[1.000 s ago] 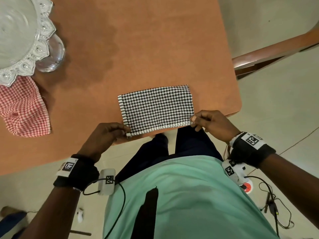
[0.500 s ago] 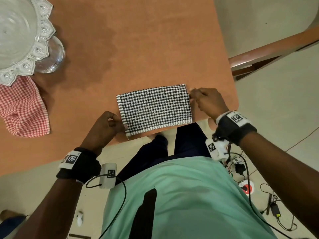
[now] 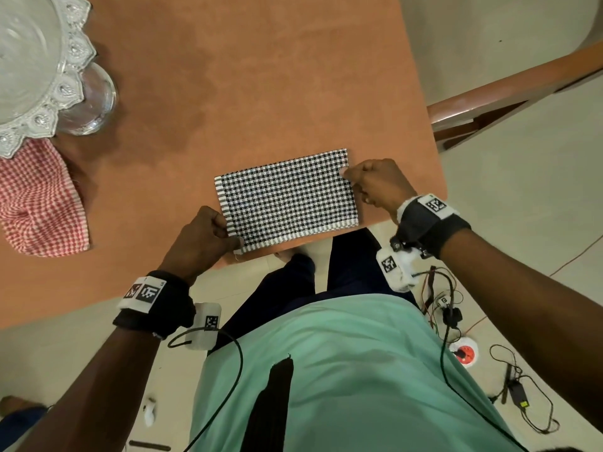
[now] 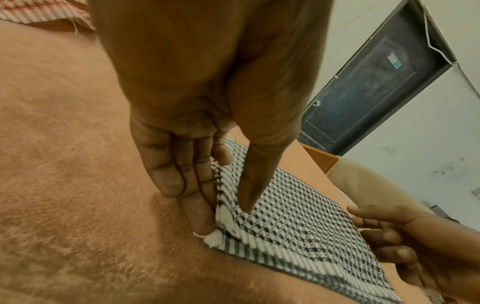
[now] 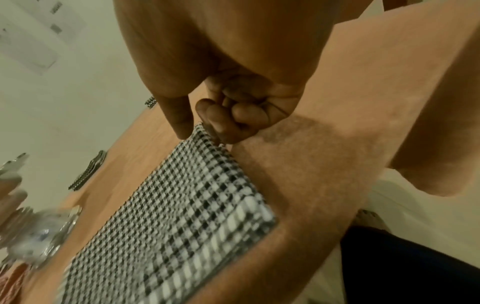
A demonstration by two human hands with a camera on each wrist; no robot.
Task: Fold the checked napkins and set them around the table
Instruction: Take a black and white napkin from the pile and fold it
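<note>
A black-and-white checked napkin (image 3: 287, 200) lies folded into a flat rectangle near the front edge of the orange table (image 3: 261, 76). My left hand (image 3: 228, 231) pinches its near left corner. In the left wrist view the thumb lies on top of the napkin (image 4: 298, 216) and the fingers (image 4: 197, 216) run along its striped edge. My right hand (image 3: 348, 175) pinches the right edge close to the far corner. In the right wrist view its thumb and curled fingers (image 5: 223, 131) close on the napkin (image 5: 168, 205) there.
A red checked napkin (image 3: 39, 203) lies crumpled at the left, partly under a cut-glass stand (image 3: 65, 70). Two more dark checked napkins (image 5: 88, 172) lie farther along the table. A wooden chair (image 3: 489, 93) stands to the right. Cables (image 3: 456, 347) run over the floor.
My right hand has slid from the napkin's near right corner up its right edge to the far corner. My left hand has stayed at the near left corner.
</note>
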